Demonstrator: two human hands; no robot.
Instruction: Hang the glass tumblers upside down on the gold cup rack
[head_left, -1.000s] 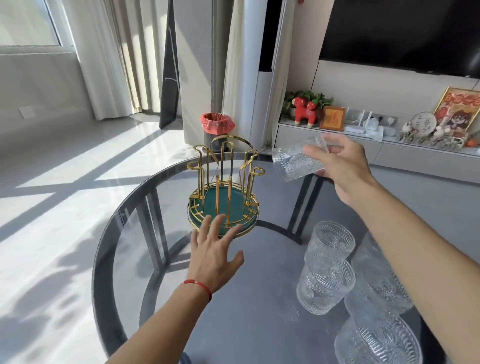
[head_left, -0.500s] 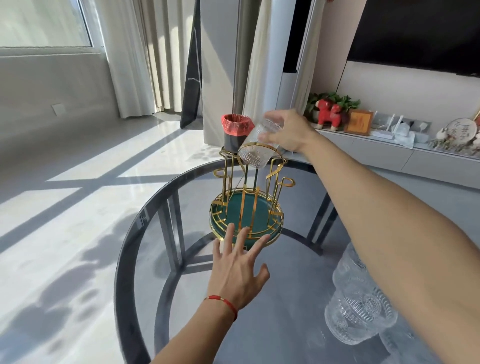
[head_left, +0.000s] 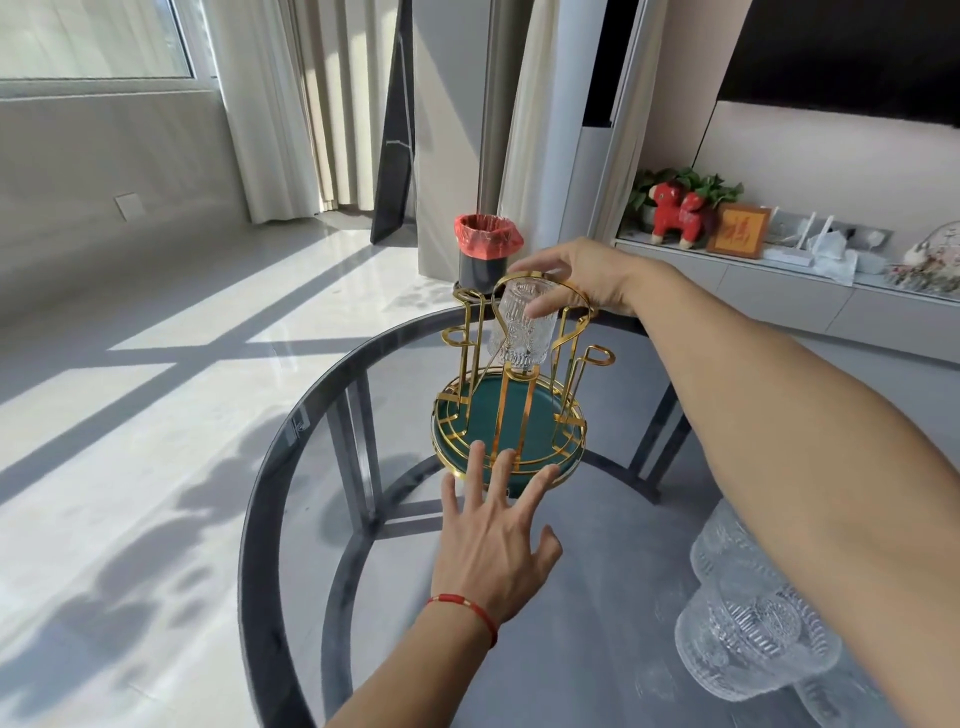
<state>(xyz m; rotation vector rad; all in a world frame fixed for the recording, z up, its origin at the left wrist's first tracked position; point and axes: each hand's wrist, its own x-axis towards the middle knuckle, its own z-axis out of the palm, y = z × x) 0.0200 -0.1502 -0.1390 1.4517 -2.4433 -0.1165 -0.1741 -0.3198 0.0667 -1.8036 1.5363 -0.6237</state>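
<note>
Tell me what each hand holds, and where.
Right hand grips the ribbed clear glass tumbler by its upturned base end. Left hand holds nothing.

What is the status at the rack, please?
Right hand grips ribbed glass tumbler, inverted on gold wire cup rack. Left hand open, fingertips at rack base. Nothing obstructing.

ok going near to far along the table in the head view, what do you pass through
left hand with straight fingers touching the rack's rim → gold cup rack → upside-down glass tumbler on a far prong → right hand holding it → bin with red liner on the floor beyond the table
</note>
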